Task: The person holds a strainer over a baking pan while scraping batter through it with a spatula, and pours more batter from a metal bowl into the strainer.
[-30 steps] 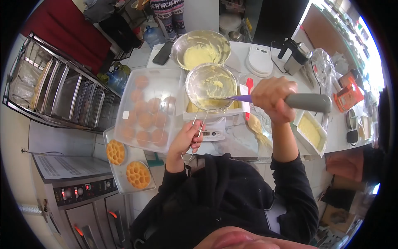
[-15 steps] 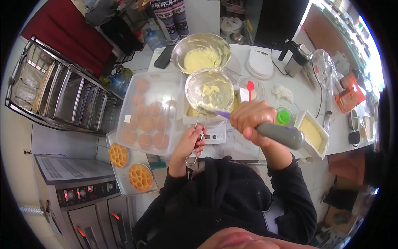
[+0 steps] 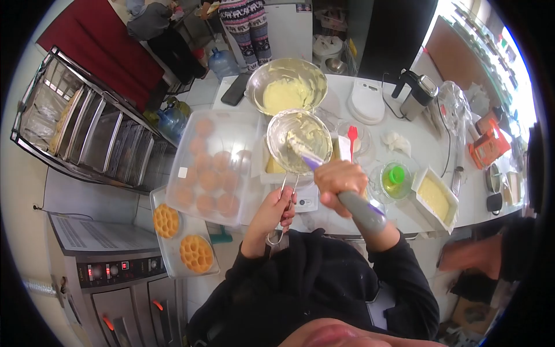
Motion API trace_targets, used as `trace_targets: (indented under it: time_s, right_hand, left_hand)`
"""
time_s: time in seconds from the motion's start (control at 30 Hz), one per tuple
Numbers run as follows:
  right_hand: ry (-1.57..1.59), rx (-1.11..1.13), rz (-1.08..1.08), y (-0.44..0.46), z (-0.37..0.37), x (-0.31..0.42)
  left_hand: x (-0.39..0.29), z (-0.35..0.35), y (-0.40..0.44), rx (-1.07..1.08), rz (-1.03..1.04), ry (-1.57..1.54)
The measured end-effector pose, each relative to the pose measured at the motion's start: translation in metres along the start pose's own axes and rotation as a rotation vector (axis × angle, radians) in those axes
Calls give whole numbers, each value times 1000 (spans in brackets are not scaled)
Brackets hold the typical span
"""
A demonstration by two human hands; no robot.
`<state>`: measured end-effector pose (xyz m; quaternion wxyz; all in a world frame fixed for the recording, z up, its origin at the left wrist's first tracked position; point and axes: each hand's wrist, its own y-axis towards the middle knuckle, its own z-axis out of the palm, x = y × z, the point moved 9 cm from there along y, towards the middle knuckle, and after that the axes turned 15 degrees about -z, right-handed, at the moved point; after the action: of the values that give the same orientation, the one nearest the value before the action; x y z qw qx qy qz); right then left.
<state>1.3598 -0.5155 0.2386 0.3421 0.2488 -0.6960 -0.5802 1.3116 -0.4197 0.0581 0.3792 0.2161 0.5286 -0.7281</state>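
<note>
My left hand (image 3: 276,211) is closed around the looped wire handle of a sieve (image 3: 281,132), whose bowl is smeared with pale yellow batter. In my right hand (image 3: 342,180) is a spatula (image 3: 364,211) with a grey and purple handle. Its batter-coated head lies inside the sieve. Below the sieve is a lined baking tin (image 3: 341,153), partly hidden, with yellow batter in it. That tin sits on a kitchen scale (image 3: 308,202), of which only the front shows. Just behind the sieve stands a big metal bowl (image 3: 252,95) of pale yellow batter.
At left, a clear plastic box (image 3: 243,124) covers or holds round brown items, beside a tray (image 3: 173,263) with two honeycomb-patterned pastries. Toward the right are a red brush (image 3: 352,137), a green-topped item (image 3: 396,174), another batter-filled tin (image 3: 452,217) and a hand mixer (image 3: 417,95). Other people stand behind.
My right hand has moved left and slightly down, bringing the spatula's head from the sieve's near rim into its middle. The whole view has shifted a little.
</note>
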Motion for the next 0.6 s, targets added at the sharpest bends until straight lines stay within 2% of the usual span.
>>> trace_targets:
  time_s: [0.13, 0.3, 0.4, 0.53, 0.6]
  right_hand:
    - [196, -97, -60, 4, 9, 18]
    - [-125, 179, -159, -22, 21, 2]
    - [-61, -107, -32, -16, -14, -5]
    - [279, -70, -10, 12, 0, 15]
    - [151, 54, -72, 12, 18, 15]
  left_hand:
    - [-3, -7, 0, -23, 35, -3]
    - [-6, 2, -3, 4, 46, 41]
    - [-2, 1, -1, 5, 30, 45]
    - [-3, -6, -2, -32, 17, 8]
    - [-3, -5, -4, -35, 29, 9]
